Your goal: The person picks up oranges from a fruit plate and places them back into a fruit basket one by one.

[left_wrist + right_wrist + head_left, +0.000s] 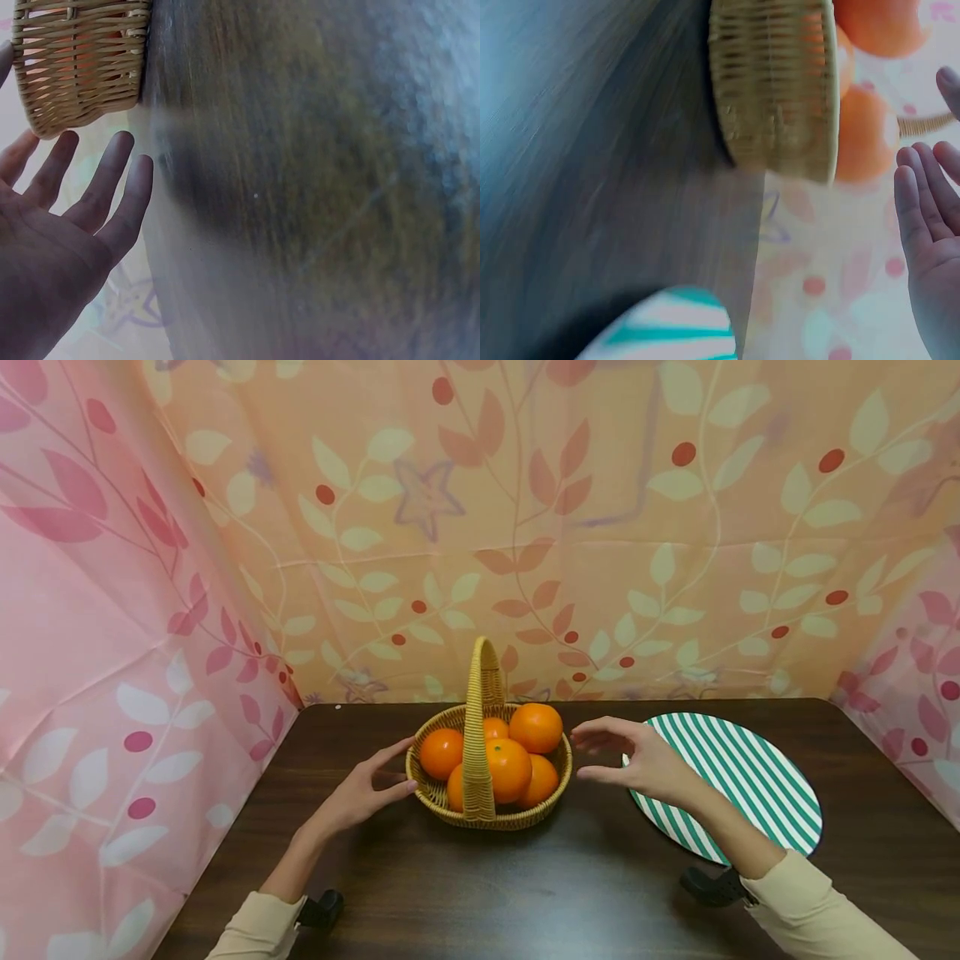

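A wicker basket (420, 785) with an upright arched handle (476, 752) stands on the dark table, filled with several oranges (537, 727). Beside its left rim is my left hand (360, 793), fingers extended; in the left wrist view the fingertips come up to the basket's woven side (82, 67), and whether they press on it I cannot tell. My right hand (637, 758) hovers just off the right rim, thumb and fingers apart, with nothing held. The right wrist view shows a gap between that hand (937, 247) and the basket (772, 90).
A round green-and-white striped placemat (738, 777) lies on the table's right side, partly under my right forearm. The wooden table (480, 893) ends at a patterned curtain (570, 527) behind, with more pink curtain (90, 652) at the left.
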Tool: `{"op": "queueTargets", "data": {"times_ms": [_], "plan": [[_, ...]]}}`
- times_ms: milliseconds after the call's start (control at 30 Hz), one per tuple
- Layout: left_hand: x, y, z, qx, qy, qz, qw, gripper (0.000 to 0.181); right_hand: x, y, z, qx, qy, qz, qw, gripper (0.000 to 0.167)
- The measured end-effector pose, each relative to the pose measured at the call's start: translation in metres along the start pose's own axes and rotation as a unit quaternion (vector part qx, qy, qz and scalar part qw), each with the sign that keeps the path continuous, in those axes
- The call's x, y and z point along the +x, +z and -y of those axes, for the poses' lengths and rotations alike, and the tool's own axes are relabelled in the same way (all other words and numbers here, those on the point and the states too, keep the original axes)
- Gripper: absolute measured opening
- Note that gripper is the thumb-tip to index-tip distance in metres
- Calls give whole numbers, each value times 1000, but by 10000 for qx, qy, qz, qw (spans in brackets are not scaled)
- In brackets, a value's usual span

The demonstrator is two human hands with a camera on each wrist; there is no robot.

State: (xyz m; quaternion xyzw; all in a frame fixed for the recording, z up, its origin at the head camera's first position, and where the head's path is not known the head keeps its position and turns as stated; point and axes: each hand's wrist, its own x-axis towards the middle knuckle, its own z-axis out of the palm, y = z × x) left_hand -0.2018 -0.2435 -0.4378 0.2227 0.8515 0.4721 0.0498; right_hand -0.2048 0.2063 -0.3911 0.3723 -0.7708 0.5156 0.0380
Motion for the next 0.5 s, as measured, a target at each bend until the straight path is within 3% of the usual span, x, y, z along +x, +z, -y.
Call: {"op": "queueTargets", "data": {"times_ms": [200,367,500], "plan": [[1,2,-2,54,-37,-60,10000,68,-32,-27,-4,-425,309,-398,9978,38],[-2,7,-8,285,10,-221,9993,66,-64,-44,-7,-1036,655,-617,9905,33],[-8,7,-13,732,295,-513,9956,59,-88,-55,-6,-1858,415,-685,9793,35]]}}
